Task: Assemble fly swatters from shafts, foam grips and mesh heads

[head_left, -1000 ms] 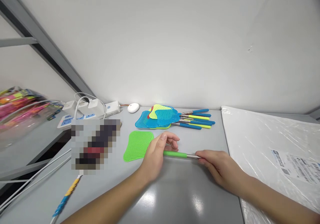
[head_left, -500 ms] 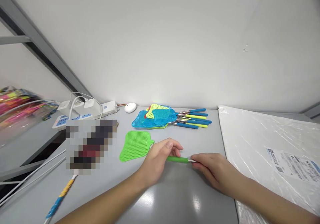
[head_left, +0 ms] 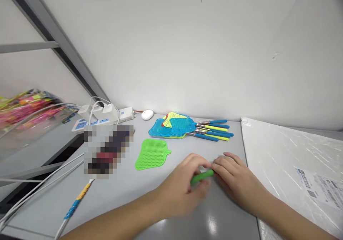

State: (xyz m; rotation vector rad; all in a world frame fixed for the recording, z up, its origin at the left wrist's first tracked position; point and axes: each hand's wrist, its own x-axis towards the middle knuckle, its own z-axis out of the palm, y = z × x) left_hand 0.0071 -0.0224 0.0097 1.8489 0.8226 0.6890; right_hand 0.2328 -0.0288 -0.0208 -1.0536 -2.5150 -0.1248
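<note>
My left hand (head_left: pixel 184 186) curls around a green handle (head_left: pixel 202 176), its thumb and fingers slightly blurred on either side. The fingers of my right hand (head_left: pixel 233 177) are closed at the handle's right end, where the metal rod is hidden from sight. A green perforated fly swatter head (head_left: pixel 152 154) lies detached on the table, left of my hands, its short neck pointing right. Behind it is a pile of blue and yellow fly swatters (head_left: pixel 178 126) with metal rods and coloured grips.
A large white plastic-wrapped package (head_left: pixel 289 154) covers the right side of the grey table (head_left: pixel 115 204). At left are a power strip (head_left: pixel 80 125) with chargers, a pixelated object (head_left: pixel 109 152), cables and bagged colourful goods (head_left: pixel 29 111). A white earbud-type case (head_left: pixel 147 115) sits near the wall.
My left hand has shifted right along the green handle, with its fingers now curled over it. The metal rod no longer shows between my hands. The view has turned slightly left.
</note>
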